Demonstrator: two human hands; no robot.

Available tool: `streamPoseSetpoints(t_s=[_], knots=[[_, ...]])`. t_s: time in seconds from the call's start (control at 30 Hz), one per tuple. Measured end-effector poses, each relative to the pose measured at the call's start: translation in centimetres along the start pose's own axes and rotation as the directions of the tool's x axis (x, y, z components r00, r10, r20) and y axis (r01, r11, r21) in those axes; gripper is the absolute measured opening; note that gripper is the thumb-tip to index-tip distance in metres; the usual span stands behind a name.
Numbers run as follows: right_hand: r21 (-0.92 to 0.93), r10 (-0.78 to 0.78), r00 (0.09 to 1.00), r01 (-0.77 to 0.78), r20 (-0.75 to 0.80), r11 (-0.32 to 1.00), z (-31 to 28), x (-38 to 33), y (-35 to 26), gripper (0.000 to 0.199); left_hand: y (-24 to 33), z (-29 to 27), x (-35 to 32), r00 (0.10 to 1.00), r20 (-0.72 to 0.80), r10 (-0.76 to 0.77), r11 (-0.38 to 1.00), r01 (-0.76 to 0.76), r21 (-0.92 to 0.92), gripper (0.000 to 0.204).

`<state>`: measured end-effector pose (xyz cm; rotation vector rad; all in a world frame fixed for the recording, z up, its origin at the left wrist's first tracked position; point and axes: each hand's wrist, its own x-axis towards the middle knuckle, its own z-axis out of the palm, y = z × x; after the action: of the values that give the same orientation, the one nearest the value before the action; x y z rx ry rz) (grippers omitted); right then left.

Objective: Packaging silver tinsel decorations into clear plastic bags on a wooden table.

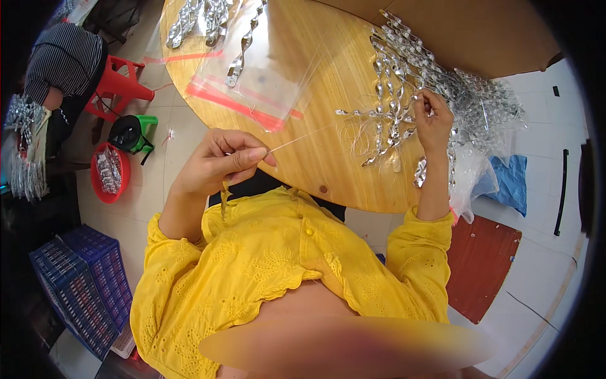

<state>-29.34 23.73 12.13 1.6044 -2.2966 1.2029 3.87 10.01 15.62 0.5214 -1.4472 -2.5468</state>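
My left hand (227,158) is closed in a pinch, thumb against forefinger, on a thin pale string (293,140). The string runs taut up and to the right from the fingertips and fades from sight over the wooden table. Over the table's right part, my right hand (433,123) has its fingers curled, with thumb and forefinger together at a silver twisted strip. Silver twisted strips (380,115) with loose threads lie beside it, some crossing each other. What the curled lower fingers cover is hidden.
Clear plastic bags with red edges (268,95) and more spirals lie on the round table (315,169). A heap of silver spirals (483,104) stands by a cardboard box (492,31). To the left are a red basin (104,188), blue crates (85,265) and a seated person (66,57).
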Motion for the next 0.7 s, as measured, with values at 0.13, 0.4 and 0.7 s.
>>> streamPoseSetpoints(t_s=[0.13,0.4,0.7], knots=[[0.081,-0.103,0.994,0.1,0.026,0.992,0.2,-0.1,-4.7,0.008,2.2,2.5,-0.3,0.998,-0.066,0.018,0.964,0.0,0.265,0.017],[0.348,-0.49,0.866,0.493,-0.104,0.797,-1.9,-2.2,-12.5,0.01,6.0,6.9,1.6,0.179,0.904,0.389,-0.385,-0.86,0.336,0.015],[0.217,-0.05,0.987,0.016,0.152,0.976,-0.7,-6.6,-5.7,0.011,-1.3,-5.5,11.1,0.414,0.909,-0.049,-0.589,-0.747,0.309,0.023]])
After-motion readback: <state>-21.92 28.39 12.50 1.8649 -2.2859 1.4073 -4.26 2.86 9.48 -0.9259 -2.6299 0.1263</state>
